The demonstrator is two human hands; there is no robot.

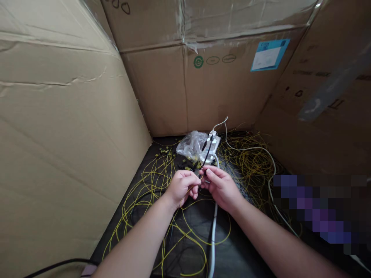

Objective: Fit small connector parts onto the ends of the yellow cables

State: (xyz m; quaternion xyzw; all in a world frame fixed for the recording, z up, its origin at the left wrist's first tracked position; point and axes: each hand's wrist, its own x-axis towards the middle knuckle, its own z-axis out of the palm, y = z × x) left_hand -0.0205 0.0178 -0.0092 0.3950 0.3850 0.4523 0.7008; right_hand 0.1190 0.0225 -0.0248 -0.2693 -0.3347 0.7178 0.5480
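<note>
My left hand (184,187) is closed in a pinch, with a thin yellow wire (190,188) at its fingers. Close beside it, my right hand (222,187) has thumb and fingers together on a small black piece (206,172), whose exact kind I cannot make out. A black cable (208,151) runs from the white power strip (213,144) down to the fingertips; whether it is gripped there is hidden. Small black and yellow parts (189,165) lie just beyond the hands.
Loops of yellow wire (133,204) spread over the dark surface at left, with a denser tangle (252,156) at right. A clear plastic bag (191,144) lies by the strip. A thick white cord (213,235) runs toward me. Cardboard walls (162,92) enclose the space.
</note>
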